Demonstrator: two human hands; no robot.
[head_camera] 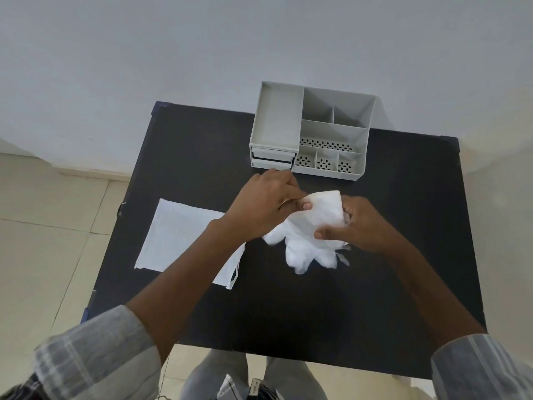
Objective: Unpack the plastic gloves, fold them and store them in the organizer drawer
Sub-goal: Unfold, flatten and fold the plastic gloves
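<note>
A bunch of translucent white plastic gloves [310, 241] lies on the black table [288, 313], cuff end folded over toward the back, fingers fanned toward me. My left hand [265, 209] pinches the folded cuff at its left edge. On the right side, my right hand [357, 223] grips the same bunch, thumb on top. The flat white plastic packet [178, 235] lies to the left, partly under my left forearm. The grey organizer [311, 131] stands at the table's back edge, with two small drawers [272, 158] at its front left; the lower one looks slightly open.
The organizer's top has open compartments, some with perforated floors. A pale wall rises right behind the table. Beige floor tiles surround the table on both sides. My legs show below the table's near edge.
</note>
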